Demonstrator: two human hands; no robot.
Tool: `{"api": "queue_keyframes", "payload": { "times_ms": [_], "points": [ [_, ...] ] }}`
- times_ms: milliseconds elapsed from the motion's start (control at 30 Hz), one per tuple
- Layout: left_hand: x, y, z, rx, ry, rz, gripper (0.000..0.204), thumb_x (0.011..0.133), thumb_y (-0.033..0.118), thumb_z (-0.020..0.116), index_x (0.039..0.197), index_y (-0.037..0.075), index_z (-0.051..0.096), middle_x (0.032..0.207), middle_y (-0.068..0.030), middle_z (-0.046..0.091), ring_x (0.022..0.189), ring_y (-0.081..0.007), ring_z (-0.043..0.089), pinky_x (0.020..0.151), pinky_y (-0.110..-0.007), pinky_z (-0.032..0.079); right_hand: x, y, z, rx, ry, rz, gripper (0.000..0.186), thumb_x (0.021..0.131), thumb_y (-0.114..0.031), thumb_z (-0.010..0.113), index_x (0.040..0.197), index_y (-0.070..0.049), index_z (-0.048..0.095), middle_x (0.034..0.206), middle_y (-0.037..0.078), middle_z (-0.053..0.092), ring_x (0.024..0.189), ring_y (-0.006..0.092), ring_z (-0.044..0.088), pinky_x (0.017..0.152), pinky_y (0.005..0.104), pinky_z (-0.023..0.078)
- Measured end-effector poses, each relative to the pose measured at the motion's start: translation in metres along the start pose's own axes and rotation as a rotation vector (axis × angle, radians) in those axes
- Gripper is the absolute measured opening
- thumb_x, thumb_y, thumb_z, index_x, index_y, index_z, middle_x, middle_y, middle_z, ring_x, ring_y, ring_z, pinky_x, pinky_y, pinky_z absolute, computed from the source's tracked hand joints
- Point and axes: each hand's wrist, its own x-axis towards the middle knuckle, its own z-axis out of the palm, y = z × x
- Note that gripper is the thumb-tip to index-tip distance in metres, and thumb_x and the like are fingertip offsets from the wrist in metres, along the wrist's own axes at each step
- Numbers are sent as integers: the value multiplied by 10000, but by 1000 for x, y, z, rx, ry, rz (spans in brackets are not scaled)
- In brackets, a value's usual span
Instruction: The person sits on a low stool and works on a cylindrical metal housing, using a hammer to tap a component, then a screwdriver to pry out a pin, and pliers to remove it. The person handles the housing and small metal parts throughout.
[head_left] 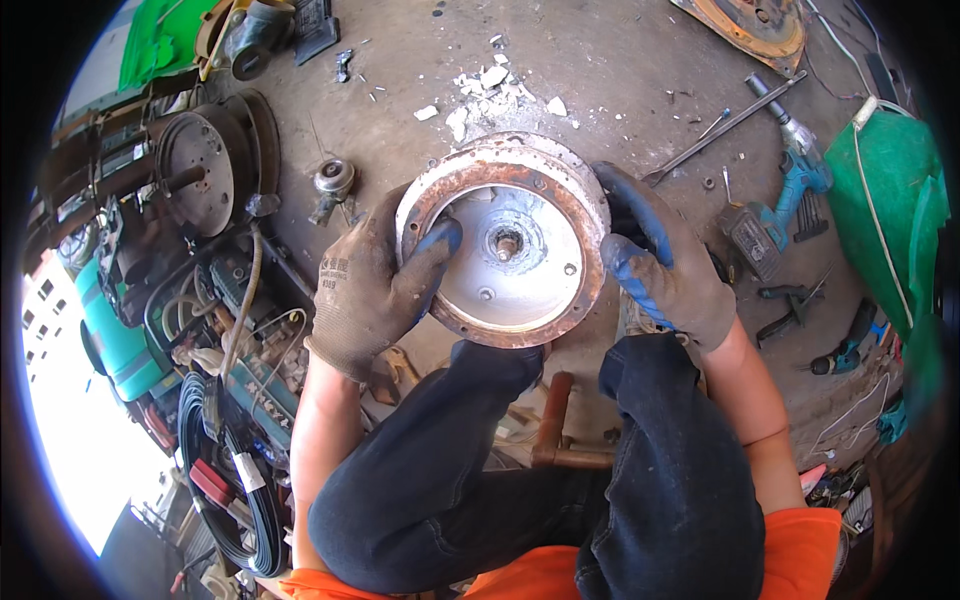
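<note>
A round metal housing with a rusty flanged rim, a pale inside and a short threaded shaft at its centre is held up in front of my knees. My left hand, in a grey and blue work glove, grips its left side, with the thumb hooked over the rim into the bowl. On the opposite side my right hand, gloved alike, presses against the outer wall, its thumb at the rim's edge. The housing's underside and some fingertips behind it are hidden.
White broken chips lie on the concrete beyond. At the right are a blue cordless impact wrench, a long metal bar, a drill and green sheeting. Machinery with a round flange crowds the left, near coiled black hose.
</note>
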Motion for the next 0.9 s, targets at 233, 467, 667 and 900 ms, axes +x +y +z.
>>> {"api": "queue_keyframes", "payload": {
  "times_ms": [233, 467, 667, 900],
  "points": [
    [4, 1, -6, 32, -91, -41, 770, 814, 437, 817, 1394, 13, 541, 1064, -215, 740, 1040, -341, 734, 902, -426, 557, 11, -18, -4, 67, 17, 131, 944, 953, -615, 623, 1493, 117, 373, 1412, 275, 537, 1317, 292, 532, 1093, 374, 427],
    [5, -11, -7, -11, -140, 93, 1146, 557, 586, 953, 1445, 29, 489, 1206, -191, 712, 1143, -346, 696, 978, -434, 544, 11, -14, -8, 22, 11, 132, 1001, 925, -686, 603, 1494, 107, 385, 1358, 256, 584, 1261, 273, 570, 1069, 365, 444],
    [4, -20, -4, -14, -149, 109, 1256, 476, 656, 959, 1456, 35, 477, 1255, -207, 688, 1190, -354, 670, 1024, -440, 527, 10, -10, -6, 41, 41, 122, 1011, 912, -707, 603, 1498, 91, 397, 1279, 204, 616, 1125, 221, 600, 984, 316, 473],
    [3, -15, -1, -92, -135, 41, 1187, 529, 584, 967, 1449, 13, 480, 1228, -214, 700, 1179, -353, 677, 1010, -434, 529, -14, 9, -30, -156, 181, 161, 645, 991, -425, 650, 1433, 27, 521, 1226, 155, 670, 1067, 193, 643, 947, 323, 511]
  ]
}}
